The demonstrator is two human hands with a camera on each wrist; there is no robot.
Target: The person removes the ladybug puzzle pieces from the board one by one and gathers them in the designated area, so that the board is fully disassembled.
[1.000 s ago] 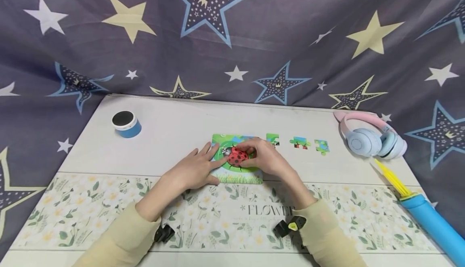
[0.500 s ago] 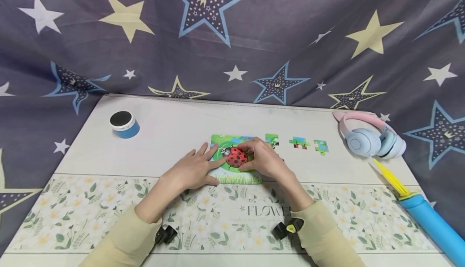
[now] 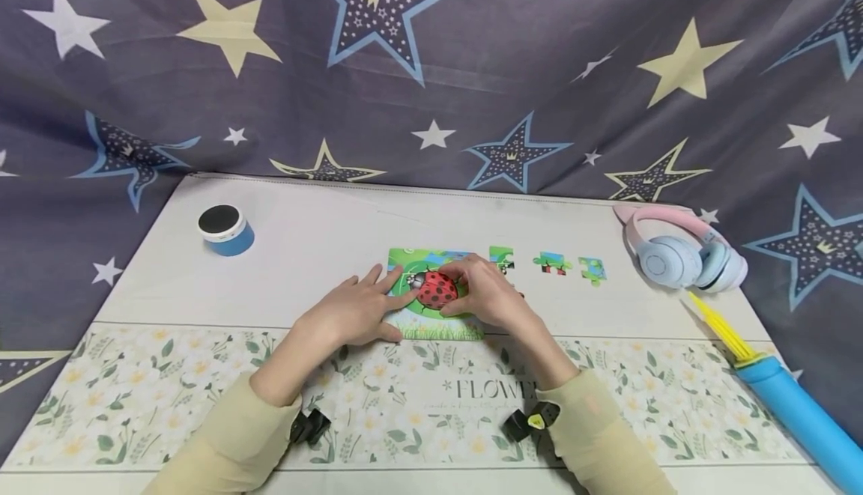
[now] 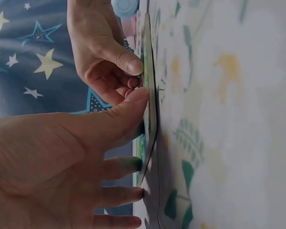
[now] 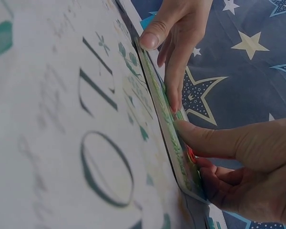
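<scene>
A ladybug jigsaw puzzle [image 3: 431, 332], with green grass along its near edge, lies on the table between the hands. The left hand [image 3: 350, 311] rests with fingers spread on its left side, thumb at the near left corner. Over the right side, the right hand [image 3: 492, 289] pinches a puzzle piece at the red ladybug [image 3: 434, 290] between thumb and curled fingers; most of that piece is hidden. The right wrist view shows the right thumb [image 5: 200, 136] on the puzzle's face close to the red part. From the left wrist, the puzzle board [image 4: 151, 90] appears edge-on.
Loose puzzle pieces lie to the right, among them a green corner piece [image 3: 501, 257], a red-and-green piece [image 3: 553, 262] and a blue-green piece [image 3: 593, 269]. Headphones [image 3: 670, 259] and a blue-and-yellow pump-like tube [image 3: 789, 398] are at far right; a blue speaker [image 3: 228, 233] stands at left.
The head view has shifted slightly, moving everything a little to the left in frame. Both hands keep nearly the same place on the puzzle.
</scene>
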